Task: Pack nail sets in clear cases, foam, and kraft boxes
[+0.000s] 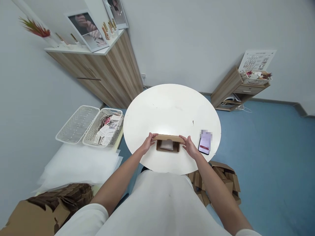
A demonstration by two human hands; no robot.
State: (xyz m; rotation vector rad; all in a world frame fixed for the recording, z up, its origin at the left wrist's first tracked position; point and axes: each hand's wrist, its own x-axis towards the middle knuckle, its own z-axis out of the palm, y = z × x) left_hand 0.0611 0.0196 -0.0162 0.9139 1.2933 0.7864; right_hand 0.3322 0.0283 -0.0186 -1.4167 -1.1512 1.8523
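A small brown cardboard box (176,147) sits near the front edge of the white round table (169,108), its lid partly raised at the far side. Inside lies a whitish wrapped item (166,145), whose kind I cannot make out. My left hand (148,143) grips the left end of the lid (168,138) with its fingertips. At the opposite end, my right hand (189,147) holds the lid's right corner the same way. To the right of that hand rests a phone (204,144) with a lit screen, partly blurred.
Left of the table stand a white basket (119,131) of papers and packets, a stack of white translucent sheets (78,164), and a large carton (31,219). Several folded cardboard boxes (221,177) sit low at right. A wooden cabinet (118,62) stands behind, left.
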